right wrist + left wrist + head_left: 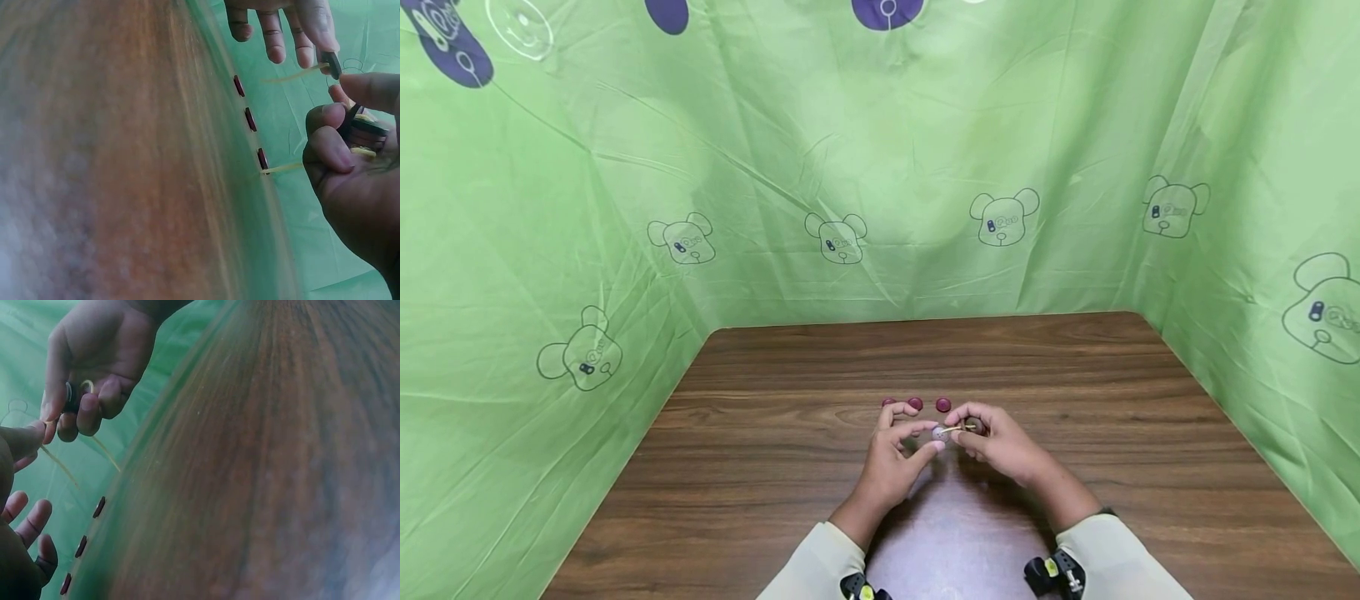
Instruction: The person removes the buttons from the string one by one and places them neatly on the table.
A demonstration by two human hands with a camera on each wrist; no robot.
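Over the table, my left hand point(889, 467) pinches a small round greyish button point(940, 434) between thumb and finger, its other fingers spread. A thin yellow cord point(953, 429) runs from this button toward my right hand point(1003, 446). In the right wrist view the cord point(300, 74) shows a loose end sticking out past the pinched button point(332, 64). My right hand curls around dark round buttons point(369, 128) and pinches the cord close beside the left fingertips. Another stretch of cord point(106, 453) hangs below the right hand in the left wrist view. How the cord passes through the button is hidden.
Three maroon buttons point(943, 405) lie in a row on the brown wooden table point(790, 483), just beyond the hands. Green cloth point(910, 167) with printed bear heads hangs around the back and sides of the table.
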